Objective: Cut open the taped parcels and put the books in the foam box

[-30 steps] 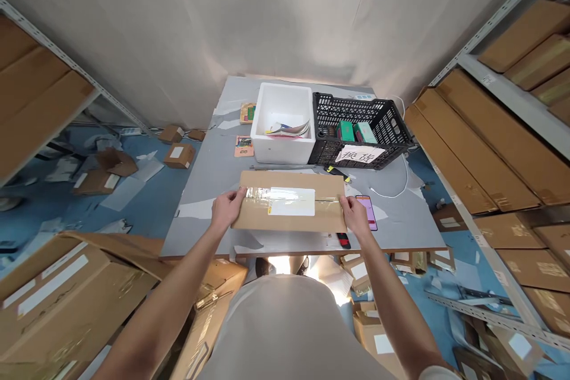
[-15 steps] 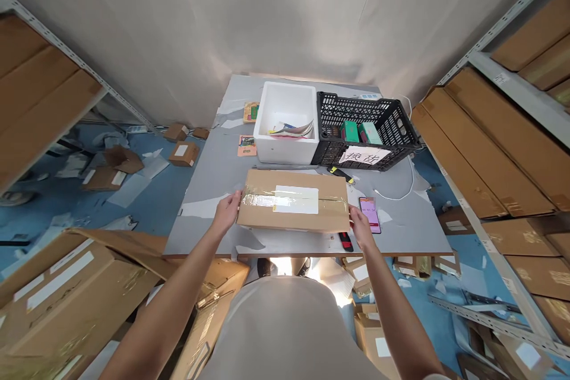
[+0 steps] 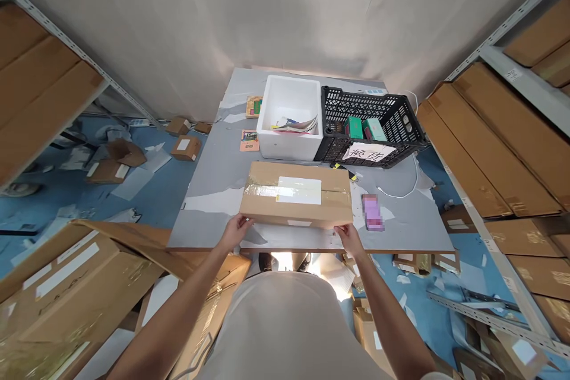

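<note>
A long cardboard box [image 3: 262, 190], sealed with clear tape and bearing a white label [image 3: 300, 190], lies across the front of the grey table [image 3: 209, 219]. My left hand [image 3: 236, 231] pinches its lower front edge near the left corner. At the right front corner, my right hand [image 3: 348, 238] has its fingers curled against the same lower edge. Behind the box, a black and yellow cutter [image 3: 345, 171] is partly hidden. A phone [image 3: 372, 212] with a pink, blurred screen lies to the right of the box.
A white foam bin [image 3: 290, 145] with booklets stands at the back, beside a black plastic crate [image 3: 329, 148] with green boxes. Small books [image 3: 249, 141] lie left of the bin. Large cartons [image 3: 89, 297] crowd the left floor; a shelf of cartons [image 3: 485, 142] stands right.
Both hands have moved from the box's short sides to its front corners. The box's front face shows more now. A red and black cutter by the right hand is no longer visible.
</note>
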`<state>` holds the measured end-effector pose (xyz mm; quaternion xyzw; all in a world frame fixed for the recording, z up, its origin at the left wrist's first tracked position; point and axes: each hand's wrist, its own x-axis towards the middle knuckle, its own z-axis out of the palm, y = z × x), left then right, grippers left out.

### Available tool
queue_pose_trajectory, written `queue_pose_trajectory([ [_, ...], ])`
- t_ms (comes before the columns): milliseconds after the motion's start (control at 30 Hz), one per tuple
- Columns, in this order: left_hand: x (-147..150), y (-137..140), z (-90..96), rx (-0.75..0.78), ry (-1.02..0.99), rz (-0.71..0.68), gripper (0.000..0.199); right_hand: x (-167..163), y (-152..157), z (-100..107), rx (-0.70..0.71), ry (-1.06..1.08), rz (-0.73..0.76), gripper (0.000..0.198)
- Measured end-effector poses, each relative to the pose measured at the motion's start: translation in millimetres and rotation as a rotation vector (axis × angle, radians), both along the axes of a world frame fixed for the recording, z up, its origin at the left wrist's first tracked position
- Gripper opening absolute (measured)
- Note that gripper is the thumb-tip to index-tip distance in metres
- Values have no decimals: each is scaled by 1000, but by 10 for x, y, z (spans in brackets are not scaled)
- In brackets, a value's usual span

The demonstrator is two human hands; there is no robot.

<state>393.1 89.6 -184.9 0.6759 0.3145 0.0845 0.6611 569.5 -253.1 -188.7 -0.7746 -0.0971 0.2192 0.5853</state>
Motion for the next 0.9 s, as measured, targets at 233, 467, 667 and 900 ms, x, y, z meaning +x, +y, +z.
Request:
queue_pose_trajectory([
  [233, 309, 180, 479, 452, 139, 51, 50, 297, 267, 431, -321, -222, -11, 44],
  [467, 699, 292, 432, 583, 458, 22, 50, 583, 504, 480, -669, -168, 75, 48],
  [667, 620, 301, 264, 506, 373, 1, 50, 559, 452, 348, -571, -157, 84, 48],
  [900, 286, 289, 16, 262, 201, -7, 58, 303, 139, 29, -212, -12, -72, 59],
])
